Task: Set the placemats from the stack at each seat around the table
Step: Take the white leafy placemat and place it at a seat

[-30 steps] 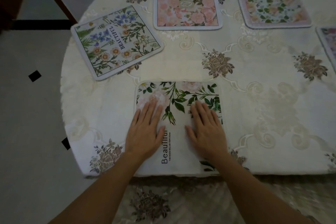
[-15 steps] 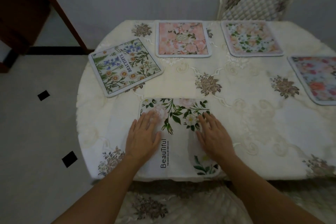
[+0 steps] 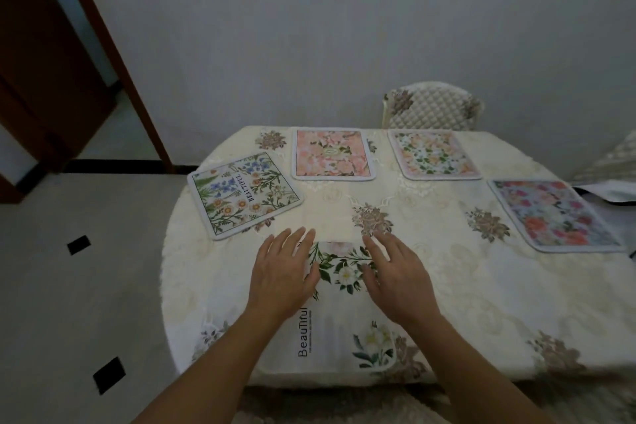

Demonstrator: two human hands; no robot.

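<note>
Cream tablecloth (image 3: 447, 289): covers the whole table; five placemats lie on it and I see no stack anywhere in view.
Blue wildflower placemat (image 3: 245, 194): far left seat, lying flat and turned at an angle to follow the table's curve.
Left hand (image 3: 280, 277): open, fingers straight and a little spread, gripping nothing. It is over the left part of the mat in front of me, and I cannot tell whether the palm presses down or is just clear.
White leafy placemat (image 3: 335, 330): the one I am working on. It lies flat at my own seat, its near edge close to the table's edge.
Pink blossom placemat (image 3: 332, 154): far side, set square.
Right hand (image 3: 395, 280): open like the other, fingers straight, holding nothing, over the right part of the white mat.
Peach and green placemat (image 3: 433, 155): far side, in front of the quilted chair (image 3: 433, 107).
Red rose placemat (image 3: 554, 215): right seat, flat and angled with the curve.
Step in hand: I judge this to be settling the mat at my seat.
Next move: lift both hands straight up so the mat does not drag, then look further right for any seat without one.
</note>
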